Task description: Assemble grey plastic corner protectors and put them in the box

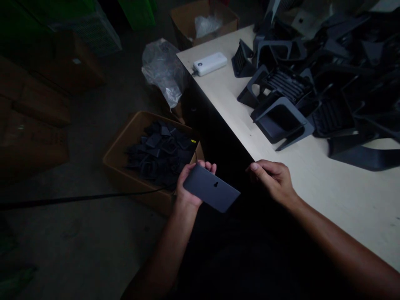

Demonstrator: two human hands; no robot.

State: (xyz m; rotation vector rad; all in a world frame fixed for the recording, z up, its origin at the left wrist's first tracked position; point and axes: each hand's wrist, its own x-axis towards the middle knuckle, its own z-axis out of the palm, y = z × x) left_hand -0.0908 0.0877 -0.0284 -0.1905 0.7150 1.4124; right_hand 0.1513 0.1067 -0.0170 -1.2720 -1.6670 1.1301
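Observation:
My left hand (183, 188) grips a dark grey plastic part (208, 192) by its left end, with the fingers behind it. The part shows a flat rectangular face with a small keyhole-shaped slot. To its right, my right hand (275, 178) hovers by the table edge, thumb and fingers pinched together. Whatever may be between those fingertips is too small or dark to make out. Below and left of the table stands a brown box (114, 156) holding many small black pieces (159, 146), close beyond my left hand.
A pile of dark plastic parts (284, 118) covers the far right of the pale table (225, 98). A white power bank (210, 63) lies near its corner. Clear plastic bags (164, 68), an open carton (184, 21) and stacked cartons (34, 141) stand around. A black cable (93, 199) crosses at left.

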